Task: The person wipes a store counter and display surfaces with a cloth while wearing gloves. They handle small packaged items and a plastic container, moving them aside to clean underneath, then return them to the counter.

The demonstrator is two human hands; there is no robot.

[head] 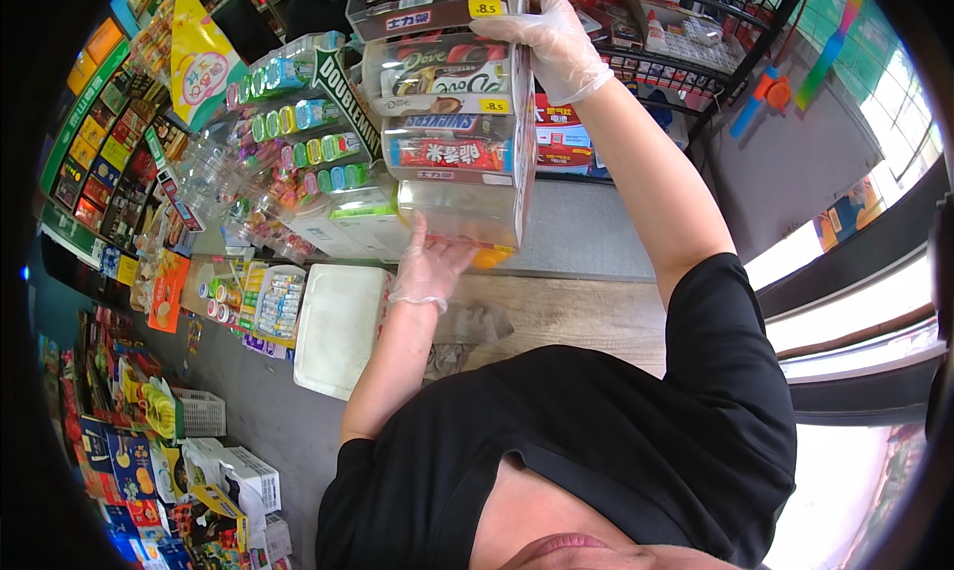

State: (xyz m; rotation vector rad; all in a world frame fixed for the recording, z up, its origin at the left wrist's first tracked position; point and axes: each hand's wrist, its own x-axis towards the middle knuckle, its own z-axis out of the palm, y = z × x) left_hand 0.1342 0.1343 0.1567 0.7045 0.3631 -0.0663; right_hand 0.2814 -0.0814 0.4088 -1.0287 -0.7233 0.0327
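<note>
A tiered clear plastic candy display rack (462,205) stands before me, with Snickers and Dove bars in its upper tiers and a bottom tier that looks bare. My left hand (428,268), in a thin clear glove, supports the rack's lower edge with spread fingers. Higher up, my right hand (555,44), gloved the same way, grips the rack's upper right side, thumb across the front by a yellow price tag. Beside the rack on the left is a Doublemint gum display (313,130) with several rows of gum bottles.
A white plastic lid or box (339,324) lies left of my left forearm, near a tray of small rolls (282,302). A grey cloth (473,335) lies on the wood-patterned surface. Black wire shelving (671,63) stands at upper right. Boxed goods fill the lower left.
</note>
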